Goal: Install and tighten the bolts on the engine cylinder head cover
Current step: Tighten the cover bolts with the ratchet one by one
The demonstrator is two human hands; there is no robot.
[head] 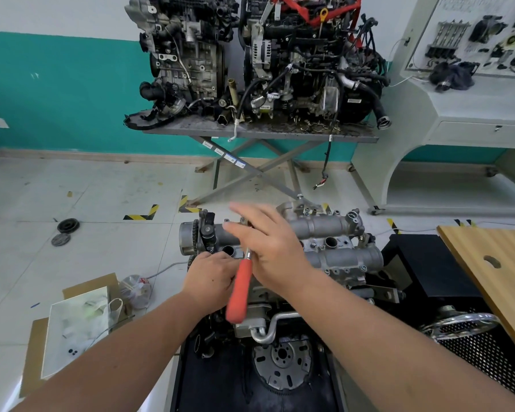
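Left hand [211, 278] is resting curled on the near edge of the grey cast-aluminium cylinder head cover [333, 248], holding nothing I can make out. Red-handled ratchet wrench [239, 289] is leaning unheld beside it. Right hand [272, 243] is hovering blurred above, fingers spread; any knock risks tipping the ratchet off its bolt.

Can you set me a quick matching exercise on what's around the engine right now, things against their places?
Things:
1. ratchet wrench
2. cylinder head cover
3. flywheel
4. wooden board

Places:
A. right edge of view
B. low on the engine's near face
C. top of the engine, under both hands
D. between left hand and right hand

Pairs: 1-D, 2-C, 3-B, 4-A
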